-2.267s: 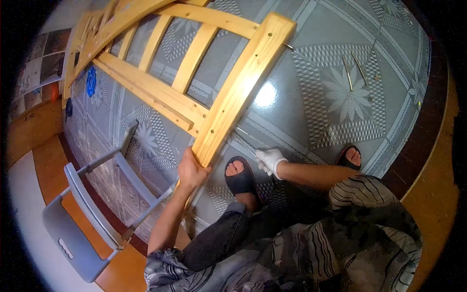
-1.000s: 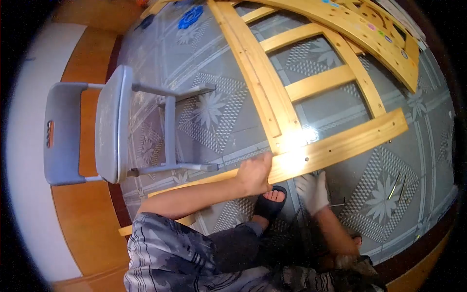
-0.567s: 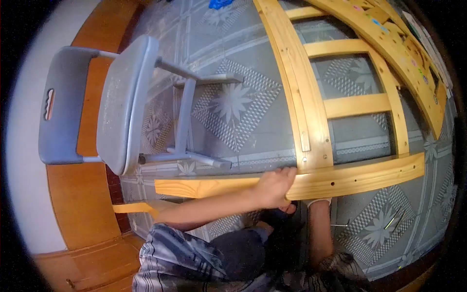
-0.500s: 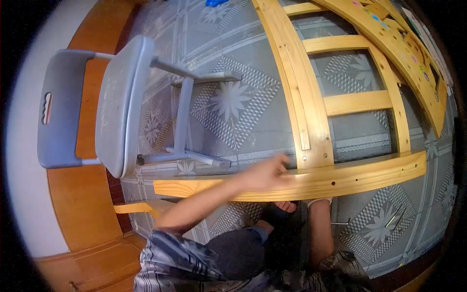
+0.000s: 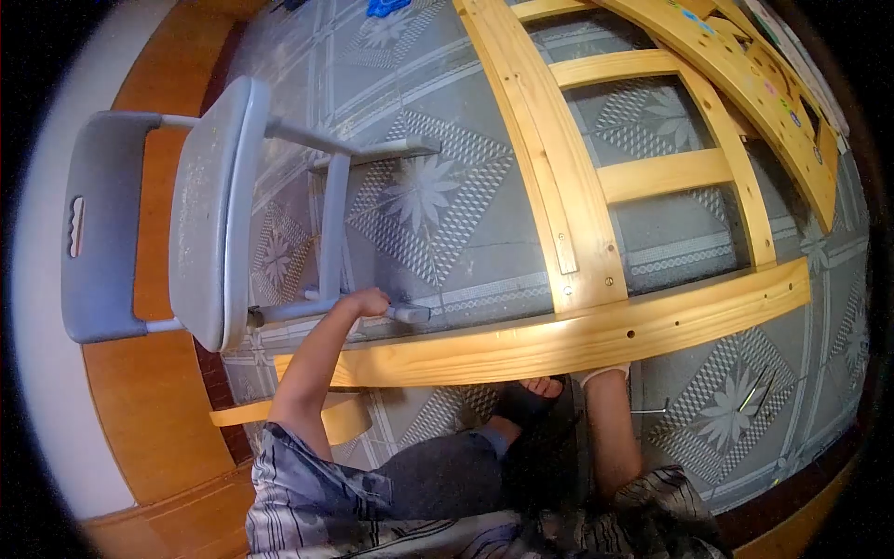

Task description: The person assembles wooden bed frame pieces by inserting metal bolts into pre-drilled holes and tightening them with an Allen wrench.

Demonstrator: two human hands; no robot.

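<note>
Patterned floor [image 5: 503,233], wooden frame [image 5: 559,168] across it; left hand [image 5: 368,301], fingers curled in, beside grey chair [image 5: 209,224]; right hand [image 5: 603,374] mostly hidden under near beam [image 5: 484,352], grip untellable: without the left hand's steadying, that beam could shift.

Grey flower-patterned floor tiles [image 5: 419,191] lie near brown panels [image 5: 135,401] and perhaps a pale wall [image 5: 74,419].

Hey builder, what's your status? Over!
Left hand beside grey chair, contact unclear. Right hand mostly hidden by wooden post. Post across near end of slatted frame. Chair close on the left.
</note>
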